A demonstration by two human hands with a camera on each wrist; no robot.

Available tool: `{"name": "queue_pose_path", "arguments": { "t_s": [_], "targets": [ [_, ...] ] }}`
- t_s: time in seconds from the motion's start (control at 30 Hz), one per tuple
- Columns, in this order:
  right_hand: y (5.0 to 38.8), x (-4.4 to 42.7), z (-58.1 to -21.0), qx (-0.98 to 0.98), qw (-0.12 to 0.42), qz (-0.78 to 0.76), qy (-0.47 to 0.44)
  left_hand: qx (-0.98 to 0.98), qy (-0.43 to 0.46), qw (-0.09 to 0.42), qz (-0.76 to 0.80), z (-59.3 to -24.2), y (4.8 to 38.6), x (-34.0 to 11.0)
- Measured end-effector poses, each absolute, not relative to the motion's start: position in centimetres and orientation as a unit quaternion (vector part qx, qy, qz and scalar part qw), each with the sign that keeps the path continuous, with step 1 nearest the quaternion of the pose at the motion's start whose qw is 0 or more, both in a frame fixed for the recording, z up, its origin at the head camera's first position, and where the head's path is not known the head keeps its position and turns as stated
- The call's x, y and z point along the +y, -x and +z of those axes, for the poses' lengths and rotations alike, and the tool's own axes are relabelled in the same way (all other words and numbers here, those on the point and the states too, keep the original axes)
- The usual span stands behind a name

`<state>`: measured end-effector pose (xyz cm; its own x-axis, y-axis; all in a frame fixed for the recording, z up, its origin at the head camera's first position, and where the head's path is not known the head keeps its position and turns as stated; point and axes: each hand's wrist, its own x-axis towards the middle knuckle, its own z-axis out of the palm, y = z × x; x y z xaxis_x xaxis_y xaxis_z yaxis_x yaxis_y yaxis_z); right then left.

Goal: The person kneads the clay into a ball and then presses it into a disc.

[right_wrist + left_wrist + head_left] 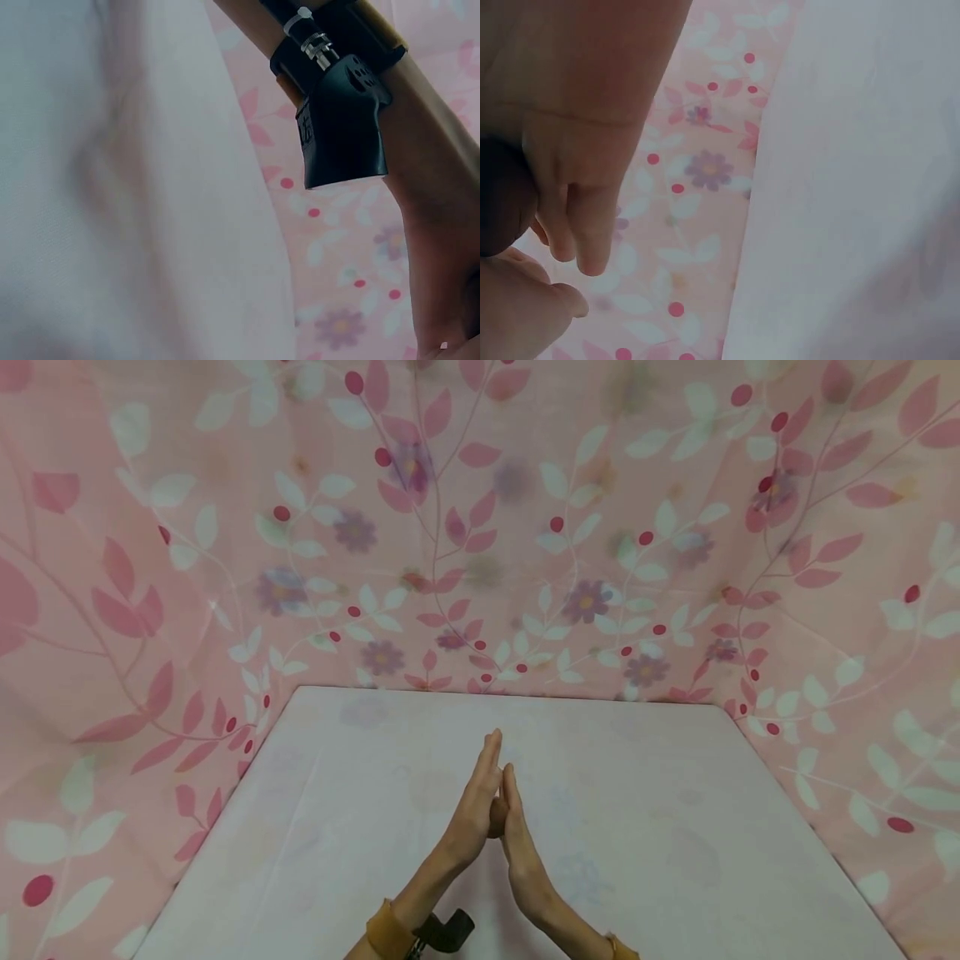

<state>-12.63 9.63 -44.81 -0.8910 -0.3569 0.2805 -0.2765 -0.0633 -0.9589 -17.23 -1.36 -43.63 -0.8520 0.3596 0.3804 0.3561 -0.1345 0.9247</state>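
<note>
Brown rounded object over near half of white table. Left hand, fingers straight, palm against object's left side. Right hand, fingers straight, palm against right side. Object small, dark in shadow, partly hidden between palms.

You wear a mustard-yellow band on your left wrist and a matching yellow strap on your right. The left one carries a black camera case, angular with a straight-cut end and small raised markings too unclear to read. A ribbed silver connector joins it to a black cable circled by a pale tie.
</note>
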Motion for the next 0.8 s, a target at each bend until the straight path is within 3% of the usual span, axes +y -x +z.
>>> {"name": "queue_pose_path", "arguments": {
  "t_s": [0.8],
  "targets": [
    [12.8, 10.9, -43.8, 0.669, -0.024, -0.699, 0.251, 0.67, -0.248, 0.046, 0.698, -45.2, 16.0, -0.6]
  ]
}}
